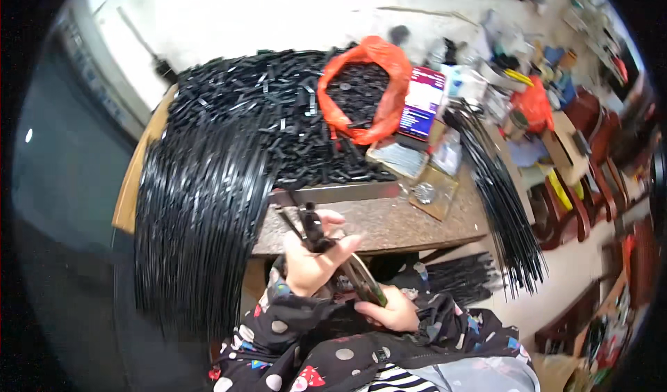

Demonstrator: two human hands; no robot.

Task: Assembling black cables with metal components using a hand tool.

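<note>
My left hand [313,253] is raised at the table's front edge and pinches a small black plastic piece [310,226] with a thin black strip running from it. Below it, my right hand [392,312] grips a pair of pliers-like cutters [363,279] near my lap, the jaws pointing up toward the left hand. A thick sheaf of long black strips [198,211] hangs over the table's left front edge beside my left hand. A heap of small black pieces [278,107] covers the table behind.
An orange plastic bag [389,90] of black parts sits open on the heap. A metal bar [333,193] lies along the brown tabletop [410,225]. Another bundle of black strips [504,204] droops off the right edge. Boxes, tins and clutter crowd the far right.
</note>
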